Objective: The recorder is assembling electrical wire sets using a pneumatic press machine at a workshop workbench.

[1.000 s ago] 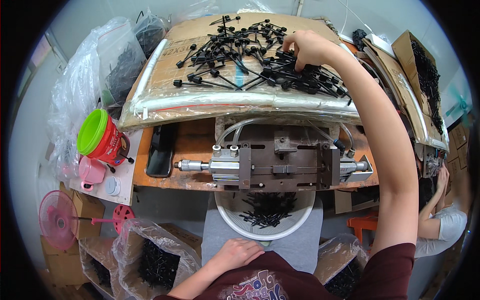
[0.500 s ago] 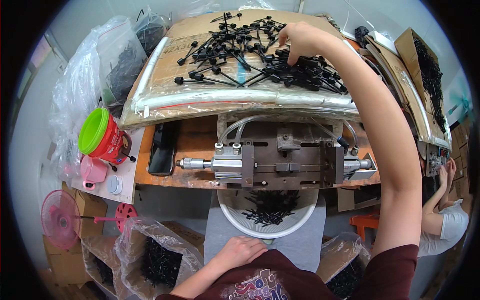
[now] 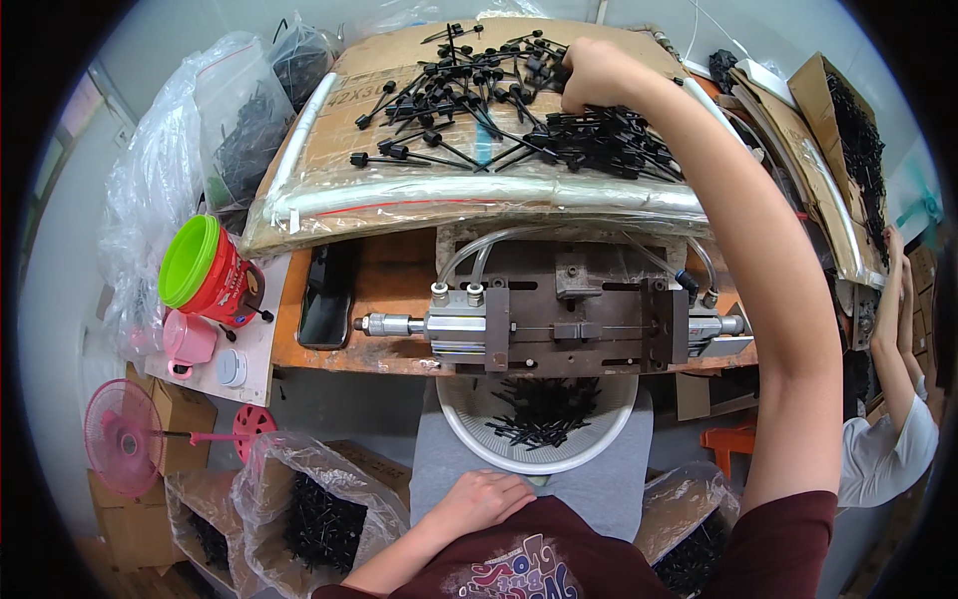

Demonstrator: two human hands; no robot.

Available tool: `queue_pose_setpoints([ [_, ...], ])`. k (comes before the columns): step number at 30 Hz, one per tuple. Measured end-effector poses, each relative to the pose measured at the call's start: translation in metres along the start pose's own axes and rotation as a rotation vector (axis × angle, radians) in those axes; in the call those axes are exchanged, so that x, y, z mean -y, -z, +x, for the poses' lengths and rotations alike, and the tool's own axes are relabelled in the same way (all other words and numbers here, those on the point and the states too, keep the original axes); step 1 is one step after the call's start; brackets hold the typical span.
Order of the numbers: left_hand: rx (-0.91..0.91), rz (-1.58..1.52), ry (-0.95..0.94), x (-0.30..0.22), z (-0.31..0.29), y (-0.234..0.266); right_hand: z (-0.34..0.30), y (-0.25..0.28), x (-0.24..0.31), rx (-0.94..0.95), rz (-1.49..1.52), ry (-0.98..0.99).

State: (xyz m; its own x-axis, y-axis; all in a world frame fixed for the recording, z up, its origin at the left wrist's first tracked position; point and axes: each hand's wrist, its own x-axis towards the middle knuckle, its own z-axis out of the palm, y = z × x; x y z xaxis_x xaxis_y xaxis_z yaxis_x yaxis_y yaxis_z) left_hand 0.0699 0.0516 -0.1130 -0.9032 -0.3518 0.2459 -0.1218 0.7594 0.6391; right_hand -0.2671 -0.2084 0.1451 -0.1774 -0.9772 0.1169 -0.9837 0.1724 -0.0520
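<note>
**Right hand [image 3: 597,78] curls, baring more black parts [image 3: 621,145]**

Far cardboard [image 3: 371,66] bears them, heaped to the right. The right fingers, parted 1 second ago, bend inward at the heap's far edge; any pinch is hidden. Near, the left hand [image 3: 484,501] lies flat on the lap [image 3: 594,499].

BENCH INV.: QTYS BY KIND

Hands, wearer's own: 2, i.e. L hand [image 3: 484,499] x1, R hand [image 3: 599,78] x1. Co-worker [image 3: 883,459] x1. Blk. headed rods [image 3: 589,150] on cardbd. [image 3: 384,65]: dozens; pile hides exact ct. Clamp rig [image 3: 599,356] x1, w/ metal cyls. [image 3: 457,329] x2. Wht. basket [image 3: 539,467] x1; blk. pcs. [image 3: 544,409] inside, many, too heaped to ct. Phone [image 3: 326,304] x1. Red bucket [image 3: 228,295] x1. Pink mug [image 3: 190,339] x1. Sm. rd. container [image 3: 232,369] x1. Pink fan [image 3: 125,439] x1. Plastic-lined ctns. [image 3: 264,479], low down, x3: 2 at L, 1 at R. Open ctn. [image 3: 813,92], upper R, x1.
</note>
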Motion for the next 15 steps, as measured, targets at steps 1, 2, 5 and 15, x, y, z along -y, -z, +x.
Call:
queue_pose_setpoints([
  [1, 0.005, 0.003, 0.004, 0.000, 0.000, 0.001, 0.001, 0.007, -0.008, 0.006, 0.105, -0.038],
  [2, 0.011, 0.013, 0.007, 0.000, -0.001, 0.001, 0.000, 0.013, -0.012, 0.014, 0.211, -0.073],
  [5, 0.030, 0.031, 0.006, 0.001, 0.000, 0.004, -0.020, 0.038, -0.021, -0.022, 0.533, -0.078],
  [15, -0.307, -0.004, -0.086, -0.032, 0.045, 0.061, -0.140, 0.008, -0.016, -0.252, 1.429, 0.079],
])
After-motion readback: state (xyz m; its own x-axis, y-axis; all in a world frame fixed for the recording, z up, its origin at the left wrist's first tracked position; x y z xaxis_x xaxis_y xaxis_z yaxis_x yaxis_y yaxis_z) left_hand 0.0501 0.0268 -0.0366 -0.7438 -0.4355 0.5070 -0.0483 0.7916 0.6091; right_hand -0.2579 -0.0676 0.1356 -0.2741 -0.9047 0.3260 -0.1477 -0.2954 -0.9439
